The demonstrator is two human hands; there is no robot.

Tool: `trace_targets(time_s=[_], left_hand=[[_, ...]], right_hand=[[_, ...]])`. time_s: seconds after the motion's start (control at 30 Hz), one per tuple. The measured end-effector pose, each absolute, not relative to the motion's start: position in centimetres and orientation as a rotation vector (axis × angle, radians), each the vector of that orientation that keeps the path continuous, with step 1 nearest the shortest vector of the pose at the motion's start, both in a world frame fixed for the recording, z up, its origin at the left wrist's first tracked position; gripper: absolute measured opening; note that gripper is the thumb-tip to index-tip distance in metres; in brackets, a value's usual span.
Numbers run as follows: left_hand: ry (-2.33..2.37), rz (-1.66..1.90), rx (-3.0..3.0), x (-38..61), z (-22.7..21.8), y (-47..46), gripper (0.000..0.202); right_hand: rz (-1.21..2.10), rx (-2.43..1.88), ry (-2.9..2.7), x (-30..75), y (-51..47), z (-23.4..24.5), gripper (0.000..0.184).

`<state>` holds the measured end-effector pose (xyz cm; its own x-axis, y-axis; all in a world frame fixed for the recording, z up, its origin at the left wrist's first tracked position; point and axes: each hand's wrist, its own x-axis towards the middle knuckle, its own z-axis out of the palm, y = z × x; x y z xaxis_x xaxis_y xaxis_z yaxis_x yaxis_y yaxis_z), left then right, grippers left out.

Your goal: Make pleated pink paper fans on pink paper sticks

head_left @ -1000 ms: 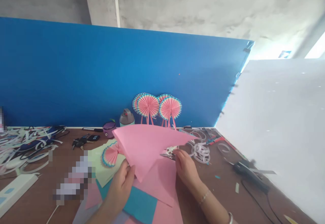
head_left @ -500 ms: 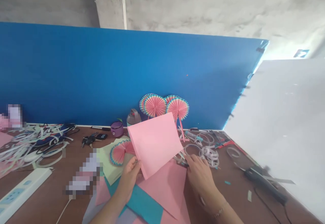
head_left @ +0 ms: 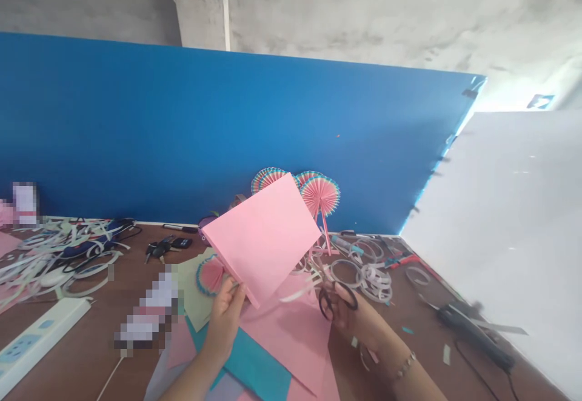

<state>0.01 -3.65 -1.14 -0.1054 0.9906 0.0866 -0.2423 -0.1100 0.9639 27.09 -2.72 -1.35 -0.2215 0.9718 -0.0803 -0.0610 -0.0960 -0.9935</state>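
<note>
My left hand (head_left: 227, 310) pinches the lower left edge of a folded pink sheet of paper (head_left: 266, 237), held tilted above the desk. My right hand (head_left: 352, 310) grips a pair of scissors (head_left: 328, 301) by its black handles, to the right of the sheet and apart from it. Pale paper strips (head_left: 302, 289) lie or hang by the blades, which are hard to make out. Beneath are more pink sheets (head_left: 295, 334) and a teal sheet (head_left: 254, 361). Behind my left hand a pleated pink fan (head_left: 209, 277) rests on pale green paper (head_left: 193, 304).
Pleated fans on sticks (head_left: 321, 195) stand against the blue partition (head_left: 182, 128). At left are a power strip (head_left: 40, 334), keys (head_left: 159, 248) and heaped paper strips (head_left: 50, 261). At right lie curled strips (head_left: 376, 281) and a dark corded tool (head_left: 473, 331).
My right hand has picked up the scissors from behind the sheet and turned palm upward. The pink sheet has shifted left and tilted more in my left hand.
</note>
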Motion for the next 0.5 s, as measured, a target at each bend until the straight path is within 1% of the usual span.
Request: trace_targets(time_s=[0.03, 0.1, 0.23, 0.3, 0.37, 0.5], left_hand=[[1.032, 1.469, 1.040, 0.0, -1.1, -3.7, 0.043], [1.024, 1.477, 1.026, 0.1, -0.8, -3.8, 0.045], [1.022, 1.468, 0.979, 0.2, -0.4, -4.0, 0.051], [1.026, 1.453, 0.948, 0.2, -0.5, -4.0, 0.051], [1.025, 1.442, 0.924, 0.2, -0.7, -4.0, 0.048], [1.004, 1.478, 0.909, 0.1, -1.1, -3.8, 0.041]], right_hand=[[1.590, -1.009, -1.263, 26.8, -3.0, -1.3, 0.045], [1.711, -0.894, -1.290, 26.3, -3.5, -1.3, 0.046], [1.741, -0.805, -1.325, 25.8, -3.9, -2.0, 0.048], [1.763, -0.793, -1.370, 25.7, -3.8, -2.4, 0.051], [1.725, -0.850, -1.491, 25.5, -3.8, -2.3, 0.048], [1.565, -1.112, -1.825, 25.5, -4.1, -0.4, 0.034]])
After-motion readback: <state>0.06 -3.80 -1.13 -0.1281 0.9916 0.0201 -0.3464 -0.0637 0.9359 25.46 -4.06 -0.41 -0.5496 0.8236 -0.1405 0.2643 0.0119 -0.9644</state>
